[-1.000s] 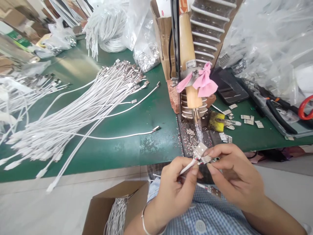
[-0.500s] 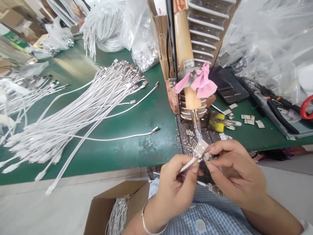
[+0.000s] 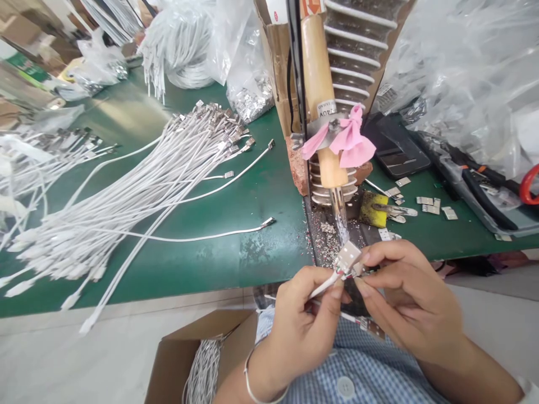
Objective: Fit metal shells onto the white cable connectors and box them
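Note:
My left hand [image 3: 305,320] pinches a white cable [image 3: 323,286] between thumb and fingers. At the cable's end, coloured wires meet a metal USB plug [image 3: 348,256], which lies just below the tip of a soldering iron [image 3: 318,62]. Whether tip and plug touch, I cannot tell. Close beside it on the right, my right hand [image 3: 415,303] is closed, its fingertips pinching a small metal piece [image 3: 358,269] against the plug; the fingers partly hide that piece. Beneath both hands hangs a second cable end with a metal plug [image 3: 373,327].
White cables [image 3: 138,179] with metal plugs cover the bench's left. The iron is clamped upright, with a pink ribbon [image 3: 352,143]. A yellow sponge [image 3: 373,209], loose plugs [image 3: 428,204], phone [image 3: 398,147] and pliers [image 3: 488,196] lie right. A cardboard box [image 3: 172,359] stands below.
The plug between my hands has shifted very slightly. Both hands keep their hold, and the view has moved only a little.

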The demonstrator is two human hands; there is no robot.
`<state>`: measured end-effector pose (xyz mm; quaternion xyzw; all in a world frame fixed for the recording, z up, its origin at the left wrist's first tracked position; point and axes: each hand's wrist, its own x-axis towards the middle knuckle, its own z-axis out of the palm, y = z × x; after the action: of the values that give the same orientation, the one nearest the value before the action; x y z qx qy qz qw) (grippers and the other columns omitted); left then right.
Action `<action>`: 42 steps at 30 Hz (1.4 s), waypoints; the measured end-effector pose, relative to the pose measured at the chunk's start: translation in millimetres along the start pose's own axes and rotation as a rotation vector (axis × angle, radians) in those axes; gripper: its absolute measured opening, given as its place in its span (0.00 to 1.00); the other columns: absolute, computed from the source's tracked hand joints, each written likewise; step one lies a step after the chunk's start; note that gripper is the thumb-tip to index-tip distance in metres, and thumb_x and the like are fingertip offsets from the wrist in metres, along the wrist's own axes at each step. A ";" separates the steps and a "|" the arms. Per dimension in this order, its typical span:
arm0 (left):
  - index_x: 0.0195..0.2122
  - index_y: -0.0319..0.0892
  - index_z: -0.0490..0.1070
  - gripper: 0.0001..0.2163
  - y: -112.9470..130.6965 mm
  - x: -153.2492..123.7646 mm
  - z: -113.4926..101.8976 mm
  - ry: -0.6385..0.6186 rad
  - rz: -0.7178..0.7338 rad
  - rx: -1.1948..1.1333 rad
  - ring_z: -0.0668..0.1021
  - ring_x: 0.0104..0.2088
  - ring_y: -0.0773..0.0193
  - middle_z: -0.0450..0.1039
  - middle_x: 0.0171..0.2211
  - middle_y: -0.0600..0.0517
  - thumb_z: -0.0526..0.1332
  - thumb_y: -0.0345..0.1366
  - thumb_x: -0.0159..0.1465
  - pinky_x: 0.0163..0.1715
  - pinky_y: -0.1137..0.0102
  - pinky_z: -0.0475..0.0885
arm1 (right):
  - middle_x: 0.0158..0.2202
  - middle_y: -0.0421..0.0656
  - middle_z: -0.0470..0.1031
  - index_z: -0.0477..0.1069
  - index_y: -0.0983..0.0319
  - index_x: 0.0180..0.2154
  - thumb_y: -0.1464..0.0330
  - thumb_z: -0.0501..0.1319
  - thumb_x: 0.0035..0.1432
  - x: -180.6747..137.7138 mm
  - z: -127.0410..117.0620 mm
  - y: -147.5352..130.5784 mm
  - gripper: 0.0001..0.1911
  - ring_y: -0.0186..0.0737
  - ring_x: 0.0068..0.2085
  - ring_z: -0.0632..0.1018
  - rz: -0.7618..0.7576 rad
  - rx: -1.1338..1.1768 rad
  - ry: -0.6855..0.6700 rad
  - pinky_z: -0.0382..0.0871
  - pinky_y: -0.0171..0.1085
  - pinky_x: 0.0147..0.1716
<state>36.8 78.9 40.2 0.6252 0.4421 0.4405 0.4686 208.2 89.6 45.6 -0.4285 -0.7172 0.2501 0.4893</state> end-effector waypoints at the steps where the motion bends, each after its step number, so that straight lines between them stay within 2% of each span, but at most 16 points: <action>1: 0.39 0.43 0.71 0.05 0.1 0.3 0.0 -0.002 0.003 0.004 0.75 0.26 0.68 0.72 0.27 0.53 0.58 0.28 0.67 0.26 0.75 0.70 | 0.40 0.43 0.67 0.70 0.59 0.36 0.81 0.59 0.55 -0.1 0.0 0.0 0.12 0.39 0.41 0.75 0.001 0.001 0.002 0.75 0.37 0.40; 11: 0.40 0.44 0.71 0.05 -0.3 -1.1 -0.5 -0.006 0.007 0.010 0.74 0.26 0.69 0.72 0.28 0.54 0.58 0.27 0.67 0.26 0.75 0.69 | 0.39 0.41 0.68 0.69 0.59 0.34 0.81 0.59 0.54 2.0 0.0 0.0 0.11 0.36 0.40 0.75 0.014 0.023 -0.007 0.74 0.35 0.39; 17: 0.40 0.43 0.71 0.05 -0.8 -2.3 -1.0 -0.009 0.006 0.024 0.75 0.27 0.68 0.73 0.28 0.54 0.58 0.28 0.67 0.27 0.74 0.69 | 0.39 0.41 0.68 0.70 0.59 0.34 0.81 0.59 0.55 1.8 -0.8 0.6 0.11 0.36 0.41 0.74 0.024 0.019 -0.027 0.73 0.35 0.39; 22: 0.41 0.43 0.70 0.05 -1.7 -5.8 -2.4 -0.043 -0.055 0.033 0.76 0.27 0.67 0.74 0.28 0.53 0.57 0.28 0.67 0.26 0.74 0.69 | 0.38 0.42 0.69 0.70 0.59 0.34 0.80 0.59 0.55 -0.6 -1.8 -0.3 0.10 0.37 0.40 0.75 -0.004 -0.033 -0.046 0.74 0.36 0.38; 27: 0.40 0.42 0.71 0.05 1.3 -6.2 -3.5 -0.063 -0.029 0.085 0.75 0.26 0.69 0.75 0.27 0.54 0.57 0.28 0.67 0.26 0.75 0.68 | 0.39 0.43 0.70 0.69 0.59 0.34 0.80 0.59 0.55 -3.3 -3.5 -0.8 0.10 0.39 0.39 0.76 -0.023 -0.055 -0.068 0.74 0.37 0.37; 32: 0.38 0.41 0.71 0.05 4.2 -5.5 -3.2 -0.064 -0.010 0.104 0.71 0.23 0.71 0.73 0.25 0.55 0.57 0.28 0.66 0.24 0.77 0.66 | 0.39 0.44 0.70 0.69 0.59 0.35 0.80 0.58 0.55 -5.5 -6.3 -2.0 0.10 0.39 0.39 0.76 0.000 -0.027 -0.083 0.74 0.38 0.37; 42: 0.38 0.42 0.71 0.04 -0.6 -12.3 -4.9 -0.093 -0.035 0.015 0.75 0.24 0.68 0.76 0.26 0.53 0.57 0.29 0.67 0.24 0.75 0.68 | 0.39 0.43 0.72 0.69 0.57 0.36 0.80 0.59 0.55 -14.5 -10.9 -0.3 0.12 0.41 0.39 0.77 0.062 0.070 -0.105 0.75 0.40 0.35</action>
<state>29.3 68.1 38.8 0.6406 0.4342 0.3992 0.4917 220.2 76.3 43.1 -0.4196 -0.7192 0.3121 0.4575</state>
